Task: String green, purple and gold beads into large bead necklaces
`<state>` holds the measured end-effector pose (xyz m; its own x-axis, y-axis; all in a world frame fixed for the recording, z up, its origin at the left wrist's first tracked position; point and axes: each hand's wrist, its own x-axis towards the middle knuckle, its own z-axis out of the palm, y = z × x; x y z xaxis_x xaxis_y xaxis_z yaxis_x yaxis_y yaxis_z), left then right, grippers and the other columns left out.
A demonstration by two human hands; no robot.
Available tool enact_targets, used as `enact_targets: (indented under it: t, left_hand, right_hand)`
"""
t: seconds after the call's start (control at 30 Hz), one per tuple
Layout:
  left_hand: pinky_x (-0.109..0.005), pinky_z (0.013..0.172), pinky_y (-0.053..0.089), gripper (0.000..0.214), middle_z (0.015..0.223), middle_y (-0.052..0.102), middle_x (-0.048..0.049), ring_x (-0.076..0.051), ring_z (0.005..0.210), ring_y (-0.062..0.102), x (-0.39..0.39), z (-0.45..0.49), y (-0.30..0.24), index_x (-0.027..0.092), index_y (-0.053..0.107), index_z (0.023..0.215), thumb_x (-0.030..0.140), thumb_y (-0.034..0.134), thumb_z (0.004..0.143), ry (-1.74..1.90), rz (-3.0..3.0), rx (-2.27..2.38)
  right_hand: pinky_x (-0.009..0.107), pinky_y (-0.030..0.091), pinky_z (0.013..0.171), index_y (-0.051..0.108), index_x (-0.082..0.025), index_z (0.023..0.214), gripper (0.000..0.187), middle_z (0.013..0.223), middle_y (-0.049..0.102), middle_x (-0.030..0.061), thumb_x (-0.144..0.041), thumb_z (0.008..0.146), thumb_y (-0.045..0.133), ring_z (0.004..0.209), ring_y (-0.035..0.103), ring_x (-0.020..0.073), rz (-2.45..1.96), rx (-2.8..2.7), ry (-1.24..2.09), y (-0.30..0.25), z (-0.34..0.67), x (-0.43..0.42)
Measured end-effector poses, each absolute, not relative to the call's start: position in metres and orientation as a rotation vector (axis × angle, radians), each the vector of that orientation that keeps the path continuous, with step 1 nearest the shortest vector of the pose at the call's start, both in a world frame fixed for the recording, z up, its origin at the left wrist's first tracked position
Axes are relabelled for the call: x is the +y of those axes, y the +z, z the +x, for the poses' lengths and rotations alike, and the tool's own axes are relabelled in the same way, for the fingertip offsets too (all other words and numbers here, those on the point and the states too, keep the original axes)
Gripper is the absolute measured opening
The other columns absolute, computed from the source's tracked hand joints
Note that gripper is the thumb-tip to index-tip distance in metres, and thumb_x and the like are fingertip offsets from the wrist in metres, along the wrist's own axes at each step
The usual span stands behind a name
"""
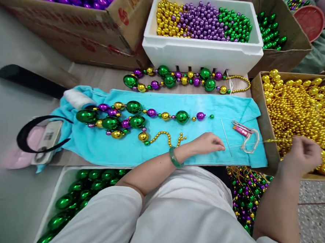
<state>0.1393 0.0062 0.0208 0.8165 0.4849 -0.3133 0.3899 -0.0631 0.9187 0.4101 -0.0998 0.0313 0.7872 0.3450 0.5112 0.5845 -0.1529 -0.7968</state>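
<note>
A: From this seat, where are you finding the strand?

B: I'm seeing the beaded strand (136, 121) lying at nine o'clock on the blue towel (235, 104). Its loose end is pointing toward three o'clock, with a small green bead (211, 116) sitting last and gaps showing between the final few.

A: And the fingers?

B: At four o'clock, near the centre, the left hand (203, 143) is holding its fingertips together, apparently pinching the thread (249, 143). Farther out, nearer three, the right hand (303, 155) is curling its fingers inward, seemingly gripping the thread's other end. I'm not managing to tell whether a needle is in there; it's too blurred.

A: Which step are you reading?

B: I'm judging it as threading: tiny gold beads (271, 140) are sitting on the line between the hands, beside the carton (267, 117) of gold beads.

A: So what is the next move calling for?

B: I'm thinking a firm right pinch, a level line, and a gentle slide of those beads toward nine o'clock.
</note>
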Motion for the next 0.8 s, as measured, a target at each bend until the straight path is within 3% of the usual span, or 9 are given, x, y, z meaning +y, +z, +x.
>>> enact_targets:
  t: [0.13,0.23,0.3,0.37,0.43,0.5,0.57,0.67,0.8]
  left_hand:
    - [-0.024,0.069,0.044,0.021,0.076,0.071,-0.0039,-0.012,0.071,0.06,0.012,0.11,0.021,0.014,0.072,0.08,0.033,0.064,0.077,0.112,1.527,0.72]
    - [-0.024,0.064,0.043,0.022,0.069,0.067,-0.0031,-0.011,0.064,0.057,0.017,0.1,0.018,0.013,0.068,0.08,0.034,0.063,0.078,0.156,1.343,0.747]
    - [-0.022,0.059,0.04,0.022,0.066,0.065,-0.0019,-0.009,0.059,0.054,0.019,0.099,0.018,0.012,0.066,0.08,0.034,0.062,0.079,0.188,1.312,0.794]
    - [-0.021,0.056,0.038,0.021,0.063,0.062,-0.0003,-0.007,0.056,0.051,0.02,0.102,0.02,0.012,0.066,0.08,0.033,0.062,0.079,0.213,1.322,0.812]
    - [-0.021,0.056,0.037,0.02,0.06,0.059,0.0011,-0.007,0.055,0.049,0.019,0.107,0.024,0.012,0.066,0.08,0.032,0.061,0.08,0.238,1.345,0.792]
    - [-0.02,0.057,0.038,0.02,0.059,0.058,0.0016,-0.007,0.056,0.049,0.02,0.111,0.028,0.012,0.066,0.08,0.031,0.061,0.08,0.268,1.38,0.766]
    - [-0.021,0.057,0.038,0.022,0.06,0.058,0.0014,-0.007,0.057,0.05,0.022,0.11,0.03,0.012,0.067,0.081,0.033,0.061,0.08,0.272,1.421,0.764]
    - [-0.021,0.056,0.039,0.023,0.061,0.059,0.0003,-0.009,0.058,0.051,0.028,0.097,0.029,0.011,0.069,0.081,0.034,0.063,0.077,0.207,1.521,0.834]
    - [-0.024,0.06,0.043,0.027,0.064,0.063,-0.0023,-0.011,0.06,0.055,0.033,0.076,0.025,0.011,0.07,0.077,0.036,0.059,0.08,0.088,1.634,0.925]
  right_hand:
    - [0.042,0.038,0.048,0.046,-0.027,0.057,0.016,0.061,0.055,0.0077,-0.021,0.065,0.059,0.053,0.055,0.0242,-1.689,-0.344,-0.36,0.031,0.456,-0.085]
    - [0.051,0.045,0.063,0.058,-0.023,0.064,0.004,0.07,0.063,0.0142,-0.021,0.064,0.062,0.074,0.063,0.0337,-1.948,-0.609,-0.451,0.034,0.455,-0.08]
    - [0.053,0.046,0.082,0.069,-0.018,0.09,0.023,0.1,0.067,0.0198,-0.024,0.067,0.065,0.102,0.06,0.0366,-2.058,-1.022,-0.419,0.036,0.424,-0.079]
    - [0.045,0.052,0.075,0.061,-0.019,0.118,0.043,0.118,0.063,0.0152,-0.03,0.077,0.061,0.107,0.06,0.0301,-1.892,-1.287,-0.099,0.037,0.378,-0.077]
    - [0.036,0.054,0.071,0.057,-0.021,0.125,0.045,0.126,0.059,0.0124,-0.036,0.082,0.06,0.105,0.061,0.0245,-1.653,-1.525,0.5,0.035,0.332,-0.074]
    - [0.031,0.052,0.067,0.062,-0.02,0.118,0.039,0.109,0.067,0.0094,-0.037,0.083,0.061,0.089,0.064,0.0197,-1.577,-1.607,0.869,0.03,0.3,-0.069]
    - [0.027,0.047,0.059,0.069,-0.018,0.098,0.027,0.08,0.068,0.0041,-0.038,0.083,0.061,0.067,0.06,0.015,-1.639,-1.578,1.011,0.025,0.291,-0.064]
    - [0.025,0.038,0.052,0.069,-0.017,0.077,0.023,0.061,0.059,-0.0001,-0.039,0.08,0.062,0.054,0.048,0.0118,-1.744,-1.456,0.929,0.019,0.309,-0.059]
    - [0.026,0.034,0.052,0.067,-0.016,0.071,0.023,0.054,0.051,-0.0027,-0.038,0.074,0.064,0.051,0.041,0.0112,-1.816,-1.333,0.756,0.015,0.333,-0.058]
